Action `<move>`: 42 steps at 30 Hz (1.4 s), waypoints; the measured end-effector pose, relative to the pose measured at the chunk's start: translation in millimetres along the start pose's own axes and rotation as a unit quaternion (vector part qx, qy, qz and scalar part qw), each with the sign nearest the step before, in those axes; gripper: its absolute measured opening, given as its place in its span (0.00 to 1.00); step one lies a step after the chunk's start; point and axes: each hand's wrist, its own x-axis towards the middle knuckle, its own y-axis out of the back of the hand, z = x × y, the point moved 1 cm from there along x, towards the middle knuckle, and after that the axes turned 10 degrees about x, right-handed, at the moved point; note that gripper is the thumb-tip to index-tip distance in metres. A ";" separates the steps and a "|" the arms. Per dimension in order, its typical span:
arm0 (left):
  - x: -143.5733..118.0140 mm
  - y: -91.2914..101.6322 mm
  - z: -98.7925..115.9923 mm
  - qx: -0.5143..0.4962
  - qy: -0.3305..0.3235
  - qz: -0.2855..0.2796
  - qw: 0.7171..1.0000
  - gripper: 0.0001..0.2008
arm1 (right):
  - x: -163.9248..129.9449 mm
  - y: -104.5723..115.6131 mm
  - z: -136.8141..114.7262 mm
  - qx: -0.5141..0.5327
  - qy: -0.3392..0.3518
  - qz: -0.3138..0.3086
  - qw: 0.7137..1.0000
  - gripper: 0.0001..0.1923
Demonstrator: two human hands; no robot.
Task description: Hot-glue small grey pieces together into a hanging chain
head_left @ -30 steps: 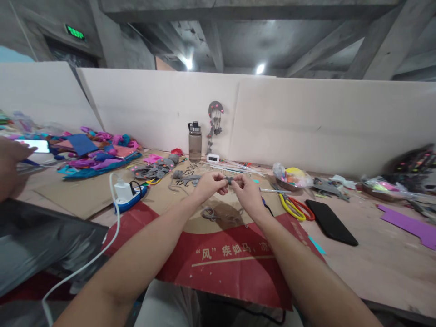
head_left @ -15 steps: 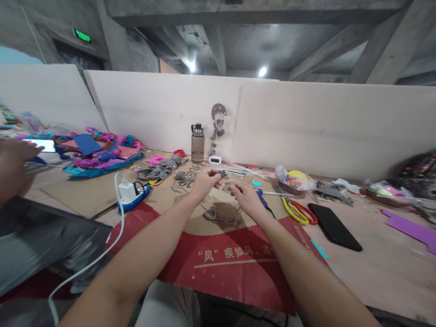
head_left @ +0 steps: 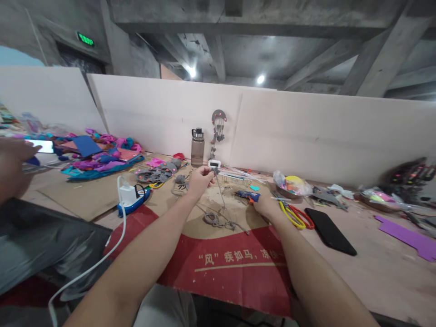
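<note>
My left hand (head_left: 200, 182) is closed in a pinch on a small grey felt piece (head_left: 215, 171) above the cardboard. From that piece a grey yarn (head_left: 223, 197) hangs down toward a loose coil of grey yarn (head_left: 214, 220) lying on the board. On the right, my right hand (head_left: 264, 207) is wrapped round a blue glue gun (head_left: 248, 195) with an orange trigger, its nozzle pointing left. The fingers of that hand are partly hidden. A grey felt moon ornament (head_left: 218, 116) with hanging strings leans against the white partition.
Red-and-brown cardboard (head_left: 238, 277) covers the table before me. Scissors (head_left: 293, 215) and a black phone (head_left: 330, 231) lie at right. A bottle (head_left: 197, 150) stands behind; a blue power strip (head_left: 138, 202) sits left. Another person's hand (head_left: 13, 159) is at far left beside a lit phone.
My right hand has left the spot near the felt piece, moved right and down, and taken hold of the glue gun. My left hand still holds the felt piece, slightly further left.
</note>
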 end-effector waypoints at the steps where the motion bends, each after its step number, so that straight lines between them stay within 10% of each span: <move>1: -0.7 -0.5 1.1 0.004 0.000 -0.004 1.000 0.07 | -0.6 -3.4 1.4 0.003 -0.018 -0.006 1.000 0.09; 9: 1.3 -1.0 -2.8 -0.016 0.022 -0.010 1.000 0.07 | -0.2 -2.9 -46.3 0.001 -0.078 -0.013 0.997 0.07; 17: 2.9 0.0 -9.0 -0.044 0.034 -0.015 0.998 0.12 | -16.8 -15.8 -105.5 0.214 -0.085 -0.003 0.973 0.06; 42: 2.4 -4.0 -11.3 -0.064 0.028 -0.052 0.996 0.14 | -20.7 -22.5 -104.2 0.033 0.078 -0.019 0.996 0.15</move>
